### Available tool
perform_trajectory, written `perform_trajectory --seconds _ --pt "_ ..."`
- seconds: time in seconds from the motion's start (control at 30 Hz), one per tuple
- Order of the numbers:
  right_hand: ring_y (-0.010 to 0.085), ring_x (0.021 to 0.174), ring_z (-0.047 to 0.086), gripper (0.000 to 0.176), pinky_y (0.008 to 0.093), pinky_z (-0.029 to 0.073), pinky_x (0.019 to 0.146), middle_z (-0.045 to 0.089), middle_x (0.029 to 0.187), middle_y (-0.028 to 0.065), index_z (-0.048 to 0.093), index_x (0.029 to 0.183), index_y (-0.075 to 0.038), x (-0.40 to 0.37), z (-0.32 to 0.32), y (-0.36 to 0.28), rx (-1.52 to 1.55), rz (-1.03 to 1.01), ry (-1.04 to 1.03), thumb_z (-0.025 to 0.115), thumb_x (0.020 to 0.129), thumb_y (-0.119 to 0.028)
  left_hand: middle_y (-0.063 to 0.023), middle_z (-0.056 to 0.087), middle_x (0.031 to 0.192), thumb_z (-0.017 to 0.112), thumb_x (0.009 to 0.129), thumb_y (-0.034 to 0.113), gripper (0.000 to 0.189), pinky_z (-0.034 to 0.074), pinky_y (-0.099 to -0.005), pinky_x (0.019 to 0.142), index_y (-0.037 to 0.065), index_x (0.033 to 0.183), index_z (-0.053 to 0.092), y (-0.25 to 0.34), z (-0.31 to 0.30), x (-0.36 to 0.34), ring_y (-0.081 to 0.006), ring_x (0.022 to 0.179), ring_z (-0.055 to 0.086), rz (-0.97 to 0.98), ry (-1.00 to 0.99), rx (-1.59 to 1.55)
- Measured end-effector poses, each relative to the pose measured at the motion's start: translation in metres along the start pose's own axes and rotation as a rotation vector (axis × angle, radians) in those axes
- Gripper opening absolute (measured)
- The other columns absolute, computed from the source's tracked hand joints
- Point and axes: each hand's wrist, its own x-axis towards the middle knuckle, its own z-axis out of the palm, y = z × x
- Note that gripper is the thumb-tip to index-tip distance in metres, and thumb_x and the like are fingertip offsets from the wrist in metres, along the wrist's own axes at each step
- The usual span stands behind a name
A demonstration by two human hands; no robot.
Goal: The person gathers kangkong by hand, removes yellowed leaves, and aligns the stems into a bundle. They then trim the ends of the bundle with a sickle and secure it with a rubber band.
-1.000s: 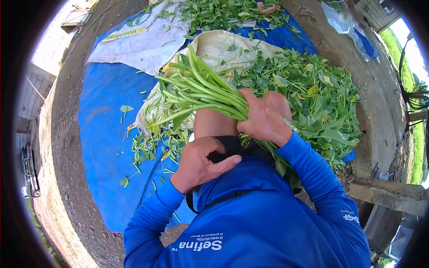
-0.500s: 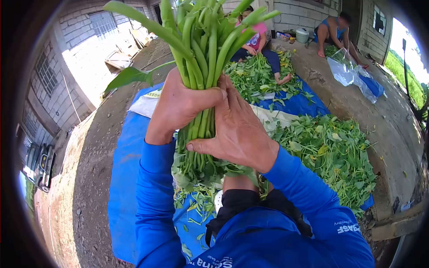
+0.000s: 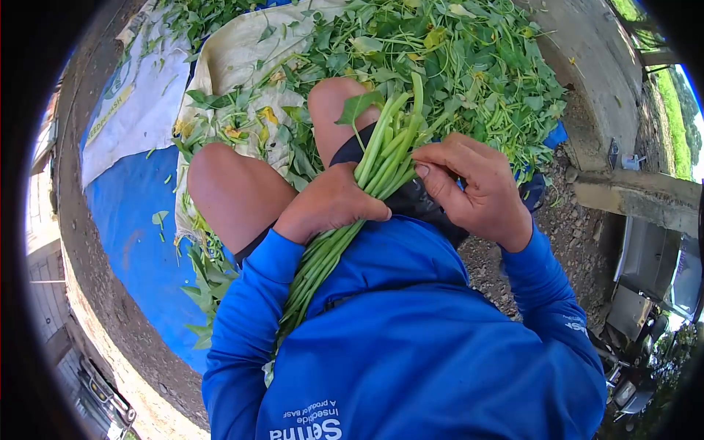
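Note:
A bundle of long green leafy stems (image 3: 323,260) lies slantwise across my lap, its cut ends up and to the right, its leafy end down by my left forearm. My left hand (image 3: 334,202) is closed around the bundle near the cut ends, thumb across the stems. Beside those ends, my right hand (image 3: 473,187) has its thumb and forefinger pinched together; what is between them is too small to make out. One leaf (image 3: 357,108) sticks out from the bundle above my left hand.
A large heap of loose greens (image 3: 455,81) spreads beyond my knees, with some yellowed leaves. Under it are a pale sack (image 3: 242,55) and a blue tarp (image 3: 139,227). A concrete ledge (image 3: 638,194) runs along the right, near a parked motorcycle (image 3: 631,381).
The bundle has come down from in front of my face to my lap, tilted over. My right hand has left its grip around it and now pinches at its cut ends. My view has tipped downward.

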Motion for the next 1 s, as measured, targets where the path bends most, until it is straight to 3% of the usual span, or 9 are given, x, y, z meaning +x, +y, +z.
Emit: perform_trajectory --seconds 0.07,0.17,0.37,0.57,0.67,0.77,0.87,0.9,1.0 --pt "0.0337 0.102 0.066 0.024 0.0449 0.055 0.086 0.069 0.112 0.0113 0.080 0.113 -0.008 0.023 0.004 -0.006 -0.332 -0.356 0.172 0.078 0.089 -0.009 -0.0137 0.078 0.111 0.090 0.074 0.024 0.065 0.057 -0.0350 0.094 -0.005 0.129 0.072 -0.008 -0.001 0.003 -0.0223 0.102 0.073 0.034 0.038 0.037" --pt "0.0344 0.112 0.060 0.027 0.0458 0.052 0.094 0.063 0.120 0.0098 0.081 0.114 -0.010 0.013 0.015 0.044 -0.436 -0.136 -0.106 0.078 0.087 -0.011 -0.0170 0.078 0.109 0.092 0.074 0.028 0.067 0.057 -0.0356 0.093 -0.009 0.126 0.071 -0.010 -0.001 0.002 -0.0263 0.100 0.074 -0.050 0.062 0.123" --pt "0.0368 0.111 0.059 0.035 0.0483 0.050 0.099 0.062 0.117 0.0124 0.079 0.122 -0.010 0.046 0.001 0.030 -0.363 -0.246 -0.169 0.079 0.088 -0.016 -0.0313 0.076 0.106 0.098 0.068 0.045 0.087 0.059 -0.0468 0.091 -0.014 0.123 0.065 -0.013 -0.003 0.009 -0.0422 0.105 0.077 -0.107 0.169 0.344" --pt "0.0387 0.123 0.058 0.039 0.0536 0.045 0.104 0.064 0.132 0.0147 0.078 0.125 -0.012 0.061 0.017 0.033 -0.383 -0.293 -0.194 0.080 0.094 -0.035 -0.0312 0.076 0.101 0.098 0.068 0.044 0.079 0.059 -0.0487 0.088 -0.011 0.115 0.066 -0.015 -0.001 0.010 -0.0441 0.101 0.076 -0.109 0.208 0.431" --pt "0.0394 0.130 0.056 0.046 0.0539 0.040 0.108 0.064 0.137 0.0165 0.079 0.127 -0.014 0.050 0.016 0.036 -0.432 -0.082 -0.382 0.078 0.096 -0.048 -0.0312 0.075 0.098 0.097 0.069 0.043 0.075 0.059 -0.0502 0.086 -0.010 0.111 0.066 -0.014 -0.005 0.008 -0.0450 0.098 0.076 -0.117 0.168 0.336" --pt "0.0386 0.134 0.055 0.045 0.0535 0.036 0.112 0.064 0.141 0.0176 0.083 0.117 -0.014 0.028 0.021 0.029 -0.392 0.157 -0.385 0.076 0.096 -0.053 -0.0313 0.074 0.095 0.096 0.070 0.043 0.074 0.059 -0.0528 0.082 -0.009 0.111 0.063 -0.014 0.002 0.007 -0.0475 0.094 0.076 -0.091 0.149 0.481" --pt "0.0370 0.137 0.054 0.046 0.0555 0.034 0.115 0.064 0.145 0.0162 0.086 0.104 -0.012 0.043 0.031 0.026 -0.449 0.185 -0.228 0.077 0.095 -0.056 -0.0321 0.075 0.098 0.094 0.072 0.044 0.078 0.060 -0.0543 0.083 -0.008 0.117 0.058 -0.005 0.007 0.013 -0.0490 0.096 0.076 -0.078 0.151 0.554" --pt "0.0380 0.139 0.054 0.040 0.0576 0.032 0.118 0.062 0.150 0.0173 0.086 0.096 -0.009 0.054 0.034 0.023 -0.521 0.061 -0.149 0.078 0.095 -0.049 -0.0321 0.075 0.099 0.094 0.072 0.044 0.079 0.060 -0.0543 0.084 -0.008 0.118 0.057 -0.002 0.010 0.014 -0.0491 0.097 0.076 -0.082 0.168 0.567" --pt "0.0396 0.140 0.053 0.034 0.0595 0.029 0.122 0.061 0.151 0.0185 0.084 0.094 -0.006 0.060 0.053 0.048 -0.289 0.096 -0.324 0.077 0.095 -0.040 -0.0317 0.076 0.101 0.094 0.071 0.046 0.083 0.060 -0.0544 0.086 -0.009 0.120 0.056 0.002 0.006 0.010 -0.0492 0.099 0.076 -0.084 0.168 0.590"
